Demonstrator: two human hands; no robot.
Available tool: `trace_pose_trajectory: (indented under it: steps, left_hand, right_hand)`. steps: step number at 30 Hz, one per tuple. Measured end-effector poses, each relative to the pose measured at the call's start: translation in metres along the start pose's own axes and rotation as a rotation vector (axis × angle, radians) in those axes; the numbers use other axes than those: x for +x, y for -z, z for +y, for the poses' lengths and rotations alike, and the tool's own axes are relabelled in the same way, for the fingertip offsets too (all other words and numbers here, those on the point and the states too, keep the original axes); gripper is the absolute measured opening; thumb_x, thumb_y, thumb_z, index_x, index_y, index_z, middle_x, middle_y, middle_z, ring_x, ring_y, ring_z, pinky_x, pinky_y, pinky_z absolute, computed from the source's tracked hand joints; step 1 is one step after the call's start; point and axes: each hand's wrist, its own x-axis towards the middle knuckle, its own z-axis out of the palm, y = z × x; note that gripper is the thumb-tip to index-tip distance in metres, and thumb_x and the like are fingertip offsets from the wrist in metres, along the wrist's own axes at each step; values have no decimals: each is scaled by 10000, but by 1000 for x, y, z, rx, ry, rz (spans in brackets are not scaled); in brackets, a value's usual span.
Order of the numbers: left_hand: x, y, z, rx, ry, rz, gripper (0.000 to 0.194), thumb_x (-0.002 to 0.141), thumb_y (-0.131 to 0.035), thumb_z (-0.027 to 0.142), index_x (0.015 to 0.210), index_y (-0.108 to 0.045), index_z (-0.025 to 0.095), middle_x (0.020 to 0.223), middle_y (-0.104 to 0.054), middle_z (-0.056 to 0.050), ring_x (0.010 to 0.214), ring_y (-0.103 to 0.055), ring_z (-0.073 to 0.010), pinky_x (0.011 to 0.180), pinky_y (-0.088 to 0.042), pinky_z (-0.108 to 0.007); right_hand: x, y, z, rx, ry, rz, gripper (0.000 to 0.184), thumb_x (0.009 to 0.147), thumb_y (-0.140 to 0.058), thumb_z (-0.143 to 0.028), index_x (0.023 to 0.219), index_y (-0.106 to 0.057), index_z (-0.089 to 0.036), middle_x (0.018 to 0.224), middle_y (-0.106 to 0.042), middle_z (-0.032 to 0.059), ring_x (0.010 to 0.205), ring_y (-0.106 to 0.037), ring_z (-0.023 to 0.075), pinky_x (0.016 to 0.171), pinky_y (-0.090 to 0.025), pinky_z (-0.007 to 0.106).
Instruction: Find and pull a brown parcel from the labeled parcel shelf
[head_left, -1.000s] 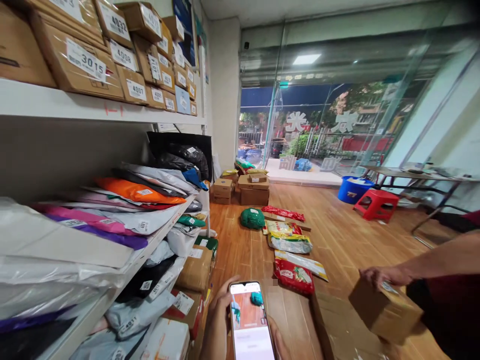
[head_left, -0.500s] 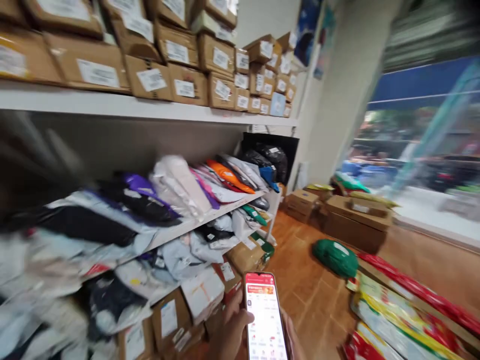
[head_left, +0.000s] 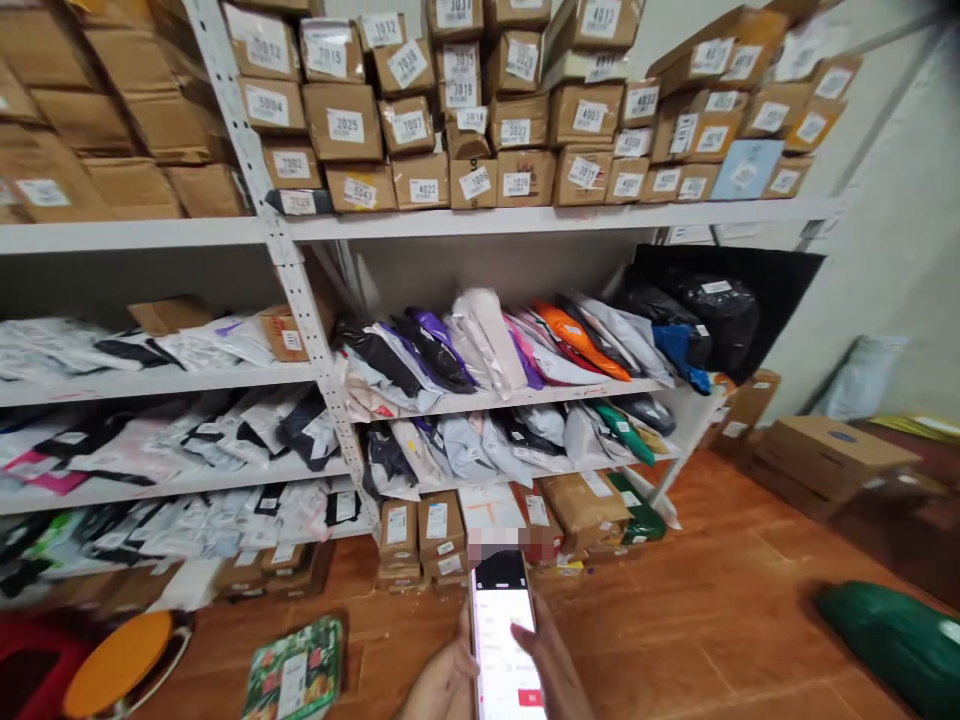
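Observation:
A smartphone (head_left: 501,640) stands upright at the bottom middle, its screen lit white with a dark band at the top and a red button low down. My left hand (head_left: 444,672) is closed around its left edge, the thumb along the side. On the other edge my right hand (head_left: 551,655) grips the phone, with its thumb over the screen. Beyond the phone, a white box (head_left: 487,505) and brown parcels (head_left: 442,525) sit under the lowest shelf. The writing on the screen is too small to read.
White shelving (head_left: 450,222) carries numbered cardboard boxes (head_left: 345,122) above and bagged parcels (head_left: 487,340) below. On the wooden floor are an orange round stool (head_left: 120,660), a green patterned package (head_left: 294,668), a green bag (head_left: 889,640) and a large carton (head_left: 829,460).
My view has swung left and now faces the shelves more squarely. The phone screen has changed from a red-topped page to a white one. My right thumb has come over the screen.

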Motion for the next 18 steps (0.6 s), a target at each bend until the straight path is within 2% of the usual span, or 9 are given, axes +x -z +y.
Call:
trace_pose_trajectory:
  steps: [2,5,8,10,12,14,16,18]
  left_hand:
    - [-19,4,-3,-12,49,4,593,590,-568,292,1173,-575,179,1122,-650,-98,1184,-493,-366,1004,-330,-509]
    - [-47,13,-2,-45,4,21,545,581,-566,260,1112,-601,144,1053,-674,-102,1149,-525,-320,987,-359,-428]
    - [-81,28,4,-69,-55,94,590,602,-550,224,1192,-545,202,1007,-691,-58,1026,-595,-255,881,-426,-355]
    - [-110,40,10,-94,-86,118,682,612,-540,220,1286,-452,280,1013,-691,-32,964,-619,-253,805,-464,-367]
    - [-144,57,17,-120,-121,118,753,606,-536,218,1337,-382,315,1046,-684,-34,968,-624,-276,792,-482,-414]
    - [-182,78,24,-121,-144,146,771,602,-535,212,1352,-380,300,1088,-673,-49,999,-619,-297,831,-478,-458]
    - [-220,104,31,-63,-197,241,747,605,-555,227,1340,-427,267,1117,-665,-68,1031,-610,-320,877,-466,-479]
    - [-255,133,44,56,-290,388,699,623,-613,285,1310,-486,252,1116,-671,-89,1049,-603,-353,888,-467,-495]
  right_hand:
    - [-11,-15,-2,-7,2,-62,558,560,-825,-440,1043,-643,-230,998,-718,54,958,-639,291,856,-501,399]
    - [-23,-41,0,-63,-8,-158,487,563,-829,-464,922,-649,-188,740,-704,34,704,-637,240,659,-509,339]
    - [-34,-76,10,-102,-67,-182,518,580,-769,-607,812,-640,-162,592,-642,13,541,-557,182,493,-435,273]
    - [-45,-105,21,-109,-106,-194,550,588,-727,-666,780,-627,-161,531,-600,-8,480,-508,152,446,-391,248]
    - [-59,-138,35,-115,-137,-228,533,610,-715,-666,765,-613,-166,499,-574,-25,451,-484,135,433,-374,239]
    - [-77,-172,52,-118,-143,-269,506,632,-712,-651,759,-614,-171,495,-571,-29,446,-486,131,443,-386,243]
    - [-96,-205,74,-121,-127,-312,485,628,-734,-622,778,-638,-171,528,-599,-13,475,-529,157,474,-428,271]
    - [-119,-234,98,-102,-96,-372,461,611,-782,-555,851,-669,-178,694,-683,36,605,-618,222,558,-497,327]
